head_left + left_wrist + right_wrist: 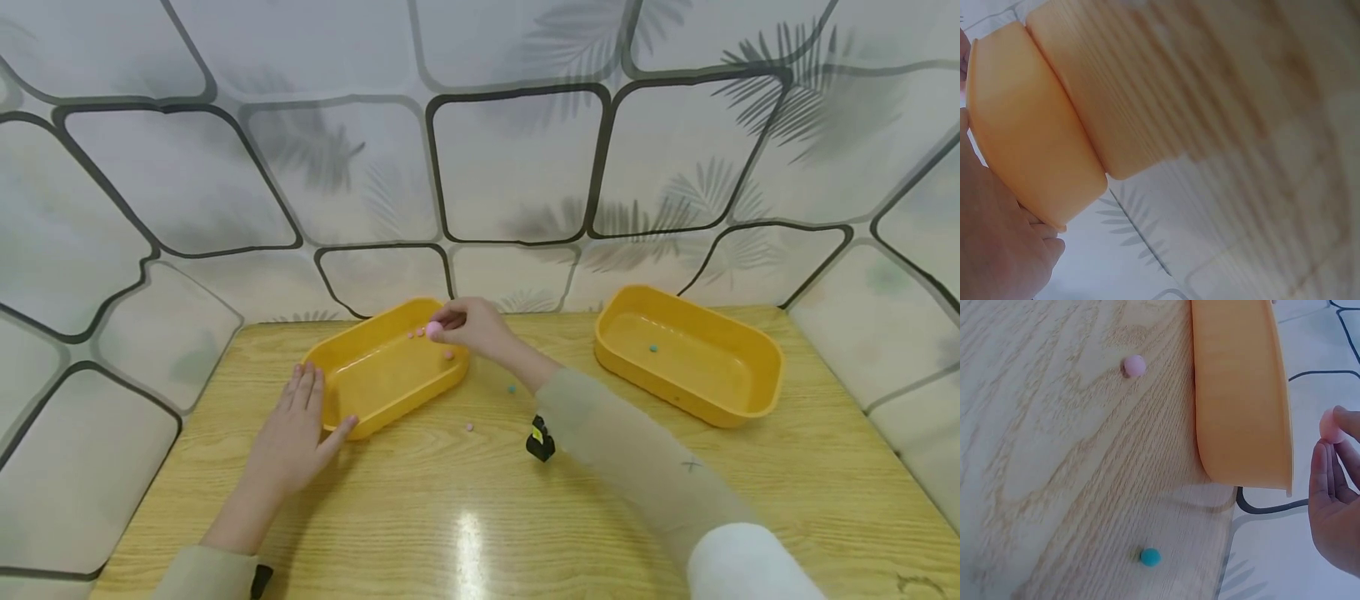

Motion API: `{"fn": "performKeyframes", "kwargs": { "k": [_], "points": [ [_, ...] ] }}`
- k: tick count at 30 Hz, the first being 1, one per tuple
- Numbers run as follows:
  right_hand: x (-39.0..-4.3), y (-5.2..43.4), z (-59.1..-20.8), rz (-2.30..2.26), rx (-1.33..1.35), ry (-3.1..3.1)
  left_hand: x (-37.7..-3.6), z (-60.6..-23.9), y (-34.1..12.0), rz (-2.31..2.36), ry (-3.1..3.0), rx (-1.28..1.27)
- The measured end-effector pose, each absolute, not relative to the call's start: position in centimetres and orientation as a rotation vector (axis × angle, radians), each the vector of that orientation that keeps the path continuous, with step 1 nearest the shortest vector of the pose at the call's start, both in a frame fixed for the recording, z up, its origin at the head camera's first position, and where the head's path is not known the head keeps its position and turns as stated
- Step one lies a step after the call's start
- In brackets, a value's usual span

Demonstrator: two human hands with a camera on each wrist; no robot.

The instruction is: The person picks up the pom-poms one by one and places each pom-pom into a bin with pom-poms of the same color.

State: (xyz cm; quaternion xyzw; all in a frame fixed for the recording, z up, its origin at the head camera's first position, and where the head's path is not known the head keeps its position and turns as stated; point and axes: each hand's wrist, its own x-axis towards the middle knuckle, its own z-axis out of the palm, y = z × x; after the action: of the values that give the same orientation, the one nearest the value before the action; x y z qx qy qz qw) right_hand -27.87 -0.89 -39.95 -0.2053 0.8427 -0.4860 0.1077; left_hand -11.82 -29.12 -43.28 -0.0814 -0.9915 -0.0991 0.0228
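Note:
In the head view, my right hand (480, 327) pinches a pink ball (434, 331) between thumb and fingers, above the right end of the left yellow tray (371, 385). The right wrist view shows the same pink ball (1331, 427) at the fingertips, higher than the tray's rim. My left hand (291, 433) rests at the left end of that tray, fingers extended over the rim and thumb along the near side. Inside the tray lie several smaller pink balls (448, 355), gathered toward its far right part.
A second yellow tray (705, 371) stands to the right with a teal ball (653, 349) in it. On the wooden table (405, 517), between the trays, lie a teal ball (512, 389) and a small pink ball (470, 427). A patterned wall covering (517, 167) rises behind.

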Motion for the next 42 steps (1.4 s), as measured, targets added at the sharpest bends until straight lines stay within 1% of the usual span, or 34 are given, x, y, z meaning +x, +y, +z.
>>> {"fn": "performKeyframes", "kwargs": {
  "k": [11,27,42],
  "points": [
    [-28.5,-2.1,-40.5,-1.440,-0.556,2.481,-11.9,-43.5,-29.2,-0.324,-3.047,-0.264],
    [-27.7,-2.2,-41.4,-1.500,-0.552,2.405,-11.9,-43.2,-29.1,-0.314,-3.089,-0.249],
    [-28.4,-2.7,-41.9,-1.397,-0.527,2.513,-12.0,-43.3,-29.1,-0.298,-3.088,-0.251]
  ]
}}
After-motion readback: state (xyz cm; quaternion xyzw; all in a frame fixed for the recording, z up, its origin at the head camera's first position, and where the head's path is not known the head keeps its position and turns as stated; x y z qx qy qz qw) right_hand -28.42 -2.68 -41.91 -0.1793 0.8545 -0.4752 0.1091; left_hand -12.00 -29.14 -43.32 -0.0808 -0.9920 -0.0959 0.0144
